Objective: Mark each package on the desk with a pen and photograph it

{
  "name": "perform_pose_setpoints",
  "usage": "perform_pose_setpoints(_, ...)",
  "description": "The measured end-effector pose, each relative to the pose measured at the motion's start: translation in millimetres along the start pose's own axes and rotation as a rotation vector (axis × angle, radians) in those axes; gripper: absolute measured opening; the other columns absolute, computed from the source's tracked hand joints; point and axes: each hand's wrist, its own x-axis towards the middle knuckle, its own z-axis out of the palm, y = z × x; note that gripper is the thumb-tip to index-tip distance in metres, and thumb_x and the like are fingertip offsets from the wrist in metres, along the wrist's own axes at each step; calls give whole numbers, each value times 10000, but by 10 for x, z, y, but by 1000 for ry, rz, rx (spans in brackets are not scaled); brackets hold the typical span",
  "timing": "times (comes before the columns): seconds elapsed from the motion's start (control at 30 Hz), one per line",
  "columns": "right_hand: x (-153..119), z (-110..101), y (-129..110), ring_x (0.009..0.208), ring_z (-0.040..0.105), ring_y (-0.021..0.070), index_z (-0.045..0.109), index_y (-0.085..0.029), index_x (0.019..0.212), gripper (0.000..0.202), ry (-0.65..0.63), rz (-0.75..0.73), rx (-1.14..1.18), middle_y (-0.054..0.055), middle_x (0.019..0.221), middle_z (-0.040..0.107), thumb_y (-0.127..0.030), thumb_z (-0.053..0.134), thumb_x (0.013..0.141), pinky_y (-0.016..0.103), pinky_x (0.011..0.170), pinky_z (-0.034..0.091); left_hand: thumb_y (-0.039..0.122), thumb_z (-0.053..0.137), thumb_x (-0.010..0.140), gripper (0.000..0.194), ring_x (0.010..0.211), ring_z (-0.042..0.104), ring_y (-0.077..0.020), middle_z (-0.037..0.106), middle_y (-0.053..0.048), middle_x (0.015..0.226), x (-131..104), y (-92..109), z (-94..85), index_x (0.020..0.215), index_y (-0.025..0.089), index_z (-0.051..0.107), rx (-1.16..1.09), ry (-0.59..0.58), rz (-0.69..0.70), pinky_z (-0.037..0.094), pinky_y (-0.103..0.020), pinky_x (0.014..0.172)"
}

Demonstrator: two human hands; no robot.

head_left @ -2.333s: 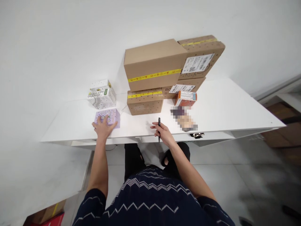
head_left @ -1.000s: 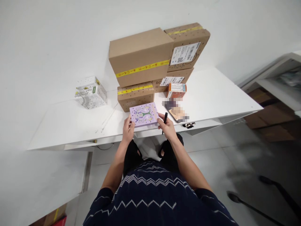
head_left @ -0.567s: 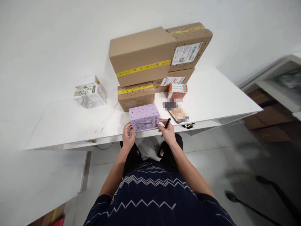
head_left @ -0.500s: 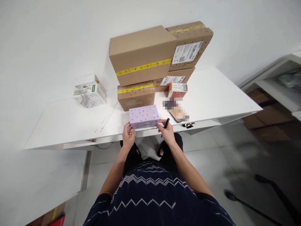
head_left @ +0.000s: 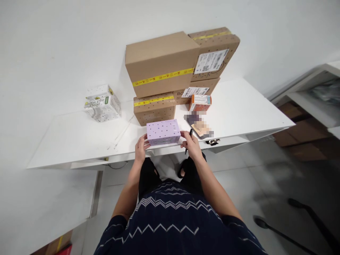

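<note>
1. Have a purple box (head_left: pixel 163 130) front and centre, right by the near edge of the worktop (head_left: pixel 255 113), long side facing the body. Honestly can't tell if resting flat or raised a touch.
2. Can make out dark speckles all over the top, plus busier print on the near face, too squashed by the angle to read.
3. Have the left hand (head_left: pixel 140 148) at the left end of the box, fingers bent and touching. Can't tell if properly gripping or only touching.
4. Have a black pen (head_left: pixel 191 132) pinched in the right hand (head_left: pixel 191 146), sticking up at a slant, with the index finger reaching to the right end of the box.
5. Just behind that, see a small brown box (head_left: pixel 154 112), with a big brown box (head_left: pixel 162 67) above and yellow tape (head_left: pixel 164 76) running across.
6. To the right, see a labelled box (head_left: pixel 217 71) next to the big one, then an orange box (head_left: pixel 201 103) lower down, and a pixelated dark-and-tan item (head_left: pixel 201 128) lying nearer the edge.
7. Well off to the left, see a white box (head_left: pixel 102 108) reading "Super Meal".
</note>
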Motion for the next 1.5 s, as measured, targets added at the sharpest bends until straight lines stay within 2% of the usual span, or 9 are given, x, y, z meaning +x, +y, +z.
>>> perform_pose_setpoints(0.13,35,80,-173,553,502,93,705,-154,1088,577,1,-47,-194,82,966,709,-641,635,787,247,471,469,689,484,878,668,1089,669,-282,645,-138,1303,51,162,51,1312,198,615,145,-22,6,597,-392,831)
perform_pose_setpoints(0.27,29,119,-225,719,595,148,673,-187,1226,553,-83,-127,-201,93,1169,697,-538,669,798,236,483,461,591,652,830,628,1177,629,-281,606,-133,1369,57,229,78,1328,211,609,160,-30,151,540,-411,981)
perform_pose_setpoints(0.47,20,43,-21,735,605,148,645,-225,1213,513,-134,-174,-116,86,1303,652,-447,707,755,237,480,469,514,721,795,701,1272,576,-294,570,-156,1415,14,-29,43,1386,185,537,33,-96,192,467,-454,1088)
perform_pose_setpoints(0.63,-32,-18,161,620,542,100,652,-220,1129,439,-117,-143,-105,76,1246,670,-382,710,725,243,468,461,421,686,841,567,1271,584,-265,614,-157,1351,-92,-268,60,1332,187,526,15,-78,235,466,-448,1086)
perform_pose_setpoints(0.87,-18,-41,237,568,513,81,677,-195,1063,400,-75,-84,-68,65,1134,690,-345,681,692,249,474,465,268,654,788,462,1178,642,-261,673,-129,1266,-114,-220,48,1239,186,603,16,-33,201,525,-419,995)
perform_pose_setpoints(1.03,26,-35,186,433,378,53,703,-163,1011,340,-32,36,32,-23,681,623,-359,632,743,254,477,477,417,569,857,406,1054,685,-256,712,-112,1177,-36,-94,12,1160,167,673,-71,4,-9,575,-380,854)
perform_pose_setpoints(1.2,76,7,68,439,381,32,704,-158,1071,508,-21,34,8,55,971,693,-579,638,794,249,442,458,674,470,894,688,987,688,-254,693,-140,1211,104,2,39,1326,155,603,-5,-45,-99,579,-341,733)
perform_pose_setpoints(1.33,103,37,3,563,507,85,713,-162,1147,583,-49,1,-120,68,1015,701,-588,697,750,239,460,462,676,605,819,710,1008,665,-284,665,-131,1279,165,61,51,1321,174,622,120,-74,-96,571,-353,700)
perform_pose_setpoints(1.5,55,24,-49,622,542,108,710,-202,1191,543,-105,-60,-154,74,1133,702,-528,716,756,250,485,470,575,640,841,622,1219,583,-298,610,-96,1382,117,89,21,1348,215,607,142,-86,1,504,-421,995)
